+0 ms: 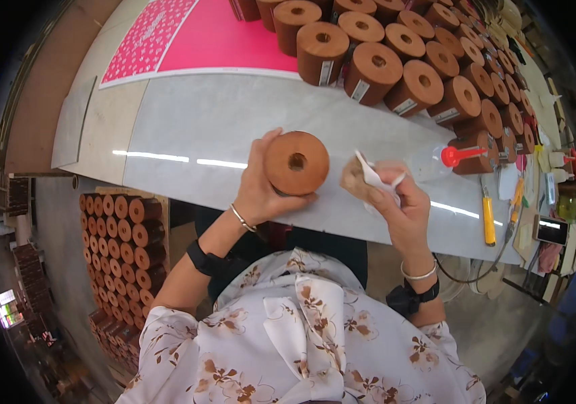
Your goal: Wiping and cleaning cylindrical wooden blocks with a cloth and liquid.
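Observation:
My left hand (pixel 261 178) is wrapped round a brown wooden cylinder (pixel 308 176) with a hole through its middle, its round end turned up toward me. To the right of it, a little apart, my right hand (pixel 399 200) pinches a crumpled white and tan cloth (pixel 363 176). Both hands are over the grey tabletop (pixel 194 124). Just beyond my right hand lies a clear squeeze bottle with a red nozzle (pixel 459 155).
Many similar cylinders (pixel 424 84), some with pale labels, stand along the table's far right. A pink sheet (pixel 221 40) lies at the back. Toward the right edge are a yellow-handled tool (pixel 488 219) and a small screen device (pixel 550 229). More cylinders (pixel 121 249) are stacked below left.

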`<state>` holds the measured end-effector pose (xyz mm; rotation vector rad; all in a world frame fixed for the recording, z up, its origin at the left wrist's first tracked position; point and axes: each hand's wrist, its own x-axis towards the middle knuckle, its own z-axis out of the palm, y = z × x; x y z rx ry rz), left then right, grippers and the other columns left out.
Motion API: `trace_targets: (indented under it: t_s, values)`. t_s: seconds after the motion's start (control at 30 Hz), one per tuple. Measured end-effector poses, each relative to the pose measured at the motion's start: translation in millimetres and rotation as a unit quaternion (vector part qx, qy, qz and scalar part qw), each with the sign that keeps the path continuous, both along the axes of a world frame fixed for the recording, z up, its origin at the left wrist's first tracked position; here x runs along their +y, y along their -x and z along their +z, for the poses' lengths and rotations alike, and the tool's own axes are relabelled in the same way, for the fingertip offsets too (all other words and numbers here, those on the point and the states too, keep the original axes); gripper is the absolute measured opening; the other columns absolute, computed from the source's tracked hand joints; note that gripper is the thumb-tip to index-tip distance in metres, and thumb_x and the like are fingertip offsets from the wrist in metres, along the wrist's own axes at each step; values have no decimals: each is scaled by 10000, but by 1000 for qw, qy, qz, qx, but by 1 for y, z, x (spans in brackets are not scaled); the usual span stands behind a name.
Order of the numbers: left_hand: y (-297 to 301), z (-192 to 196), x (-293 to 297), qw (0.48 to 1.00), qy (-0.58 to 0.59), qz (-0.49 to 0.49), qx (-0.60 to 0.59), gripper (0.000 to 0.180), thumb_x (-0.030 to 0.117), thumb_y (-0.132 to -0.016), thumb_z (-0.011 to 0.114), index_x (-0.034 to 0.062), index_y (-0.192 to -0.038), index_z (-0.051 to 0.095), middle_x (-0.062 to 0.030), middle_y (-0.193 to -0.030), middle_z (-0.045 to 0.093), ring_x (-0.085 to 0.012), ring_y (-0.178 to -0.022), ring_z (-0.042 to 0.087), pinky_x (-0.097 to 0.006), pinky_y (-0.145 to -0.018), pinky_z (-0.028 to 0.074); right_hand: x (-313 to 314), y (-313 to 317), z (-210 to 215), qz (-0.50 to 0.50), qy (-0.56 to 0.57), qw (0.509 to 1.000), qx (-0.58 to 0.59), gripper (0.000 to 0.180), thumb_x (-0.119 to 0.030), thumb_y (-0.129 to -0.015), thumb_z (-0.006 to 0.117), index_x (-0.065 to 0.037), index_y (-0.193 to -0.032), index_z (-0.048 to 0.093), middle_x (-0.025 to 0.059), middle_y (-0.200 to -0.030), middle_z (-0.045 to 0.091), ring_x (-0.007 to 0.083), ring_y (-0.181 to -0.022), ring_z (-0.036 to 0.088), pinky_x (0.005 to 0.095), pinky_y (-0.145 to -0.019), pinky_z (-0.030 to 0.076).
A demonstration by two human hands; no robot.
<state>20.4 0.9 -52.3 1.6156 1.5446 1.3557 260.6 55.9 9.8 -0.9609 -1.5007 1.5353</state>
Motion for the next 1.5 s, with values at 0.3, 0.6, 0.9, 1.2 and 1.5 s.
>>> trace_targets:
  t_s: [0.3,0.6,0.9,1.2,1.5]
  values:
    - [-36,2,-19,996,35,36,-69,941,319,-566,911,16,-1292,395,-159,-1164,579,-279,-1075,603,-375,-907,504,5,50,17,78,-450,867,-198,326,22,-702,650,-32,-1022,617,141,-977,567,320,-845,585,370,-710,507]
    - [-27,-14,-15,989,-131,26,68,796,291,-583,861,7,-1229,492,-182,-1167,545,-361,-1077,539,-419,-945,421,6,95,21,83,-521,833,-167,230,28,-683,604,-52,-898,596,123,-857,529,321,-792,557,384,-675,481]
    - [-28,-18,-19,995,-56,80,21,867,355,-558,861,1,-1247,472,-190,-1157,546,-366,-1054,528,-430,-918,428,-28,83,25,126,-483,844,-194,252,55,-663,609,-59,-888,608,100,-850,553,307,-778,551,385,-703,475]
    - [-30,-21,-19,991,-88,84,55,873,346,-570,859,7,-1264,453,-178,-1182,543,-366,-1068,521,-438,-946,407,-16,63,17,92,-481,846,-210,222,17,-674,636,-79,-871,597,89,-849,566,306,-801,553,400,-686,473]
    - [-31,-13,-18,996,-49,66,20,873,343,-532,863,20,-1245,475,-167,-1143,562,-356,-1056,526,-435,-949,386,16,75,21,65,-513,828,-215,208,39,-693,585,-40,-885,603,99,-847,581,299,-803,560,384,-686,477]
